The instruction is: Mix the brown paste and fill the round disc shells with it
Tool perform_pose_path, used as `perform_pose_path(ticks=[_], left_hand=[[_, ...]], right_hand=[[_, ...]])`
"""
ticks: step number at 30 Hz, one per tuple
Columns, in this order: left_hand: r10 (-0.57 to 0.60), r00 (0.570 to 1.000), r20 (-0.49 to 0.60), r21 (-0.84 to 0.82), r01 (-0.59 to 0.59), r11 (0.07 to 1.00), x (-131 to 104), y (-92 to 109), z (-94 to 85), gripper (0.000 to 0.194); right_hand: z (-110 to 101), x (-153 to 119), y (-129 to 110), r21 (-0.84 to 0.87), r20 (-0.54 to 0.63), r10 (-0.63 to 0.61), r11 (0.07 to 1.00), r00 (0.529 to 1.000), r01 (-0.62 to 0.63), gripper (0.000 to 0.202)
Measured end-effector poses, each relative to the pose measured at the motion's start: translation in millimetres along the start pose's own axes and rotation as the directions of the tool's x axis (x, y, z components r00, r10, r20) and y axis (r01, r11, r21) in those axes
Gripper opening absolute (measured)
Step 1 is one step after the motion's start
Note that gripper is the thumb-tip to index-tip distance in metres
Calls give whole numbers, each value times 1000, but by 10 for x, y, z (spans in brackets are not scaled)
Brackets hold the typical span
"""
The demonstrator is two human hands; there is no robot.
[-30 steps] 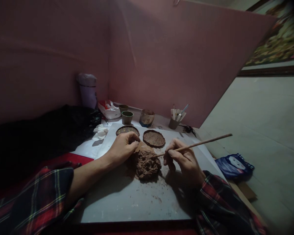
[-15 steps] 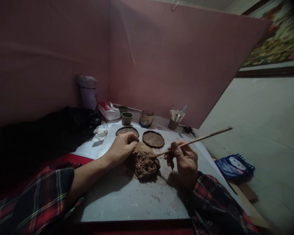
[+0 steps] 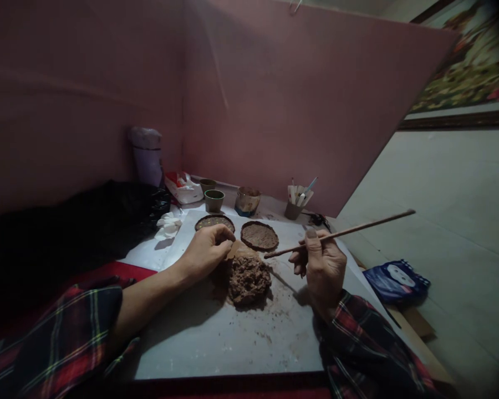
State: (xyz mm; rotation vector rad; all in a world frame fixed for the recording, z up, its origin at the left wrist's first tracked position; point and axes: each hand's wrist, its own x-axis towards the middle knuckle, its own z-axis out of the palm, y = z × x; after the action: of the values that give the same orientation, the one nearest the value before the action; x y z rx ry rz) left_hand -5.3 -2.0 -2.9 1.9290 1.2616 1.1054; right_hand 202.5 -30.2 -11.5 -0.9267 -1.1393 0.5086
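- One rough brown clay lump (image 3: 248, 279) at the white board's (image 3: 216, 338) centre; two flat clay discs (image 3: 259, 236) at twelve o'clock.
- Left hand (image 3: 205, 250) curled against the lump's ten o'clock edge.
- Right hand (image 3: 322, 265) pinches one stick (image 3: 349, 230), tip just above the lump.

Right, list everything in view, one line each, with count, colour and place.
clay lump: 1, brown, board centre
discs: 2, brown, behind the lump
board: 1, grey-white, on the table
cups: 2, green, back left
pot: 1, brown, back centre
tool cup: 1, brown, back right
tissue: 1, white, left of board
bag: 1, blue, floor right
stick: 1, brown, in right hand
left hand: touching the lump
right hand: shut on stick, tip above the lump
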Motion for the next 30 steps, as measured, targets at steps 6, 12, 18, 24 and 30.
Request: perform_pose_path(ticks=[6, 12, 18, 24, 30], left_hand=[[-3, 1000, 4, -13, 3, 1000, -6, -9, 2, 16], [7, 1000, 3, -5, -7, 1000, -5, -19, -4, 15], [3, 1000, 3, 15, -3, 1000, 4, -7, -7, 15], [-2, 1000, -12, 11, 2, 1000, 0, 13, -13, 16], [-44, 999, -10, -36, 43, 998, 0, 7, -15, 15]], right_hand=[[-37, 51, 78, -69, 174, 148, 988, 974, -138, 36], [-71, 91, 90, -60, 198, 169, 985, 966, -160, 37], [-89, 122, 180, 10, 204, 242, 968, 949, -249, 36], [-72, 121, 176, 46, 158, 283, 955, 946, -293, 34], [-114, 167, 130, 69, -35, 225, 973, 974, -222, 36]])
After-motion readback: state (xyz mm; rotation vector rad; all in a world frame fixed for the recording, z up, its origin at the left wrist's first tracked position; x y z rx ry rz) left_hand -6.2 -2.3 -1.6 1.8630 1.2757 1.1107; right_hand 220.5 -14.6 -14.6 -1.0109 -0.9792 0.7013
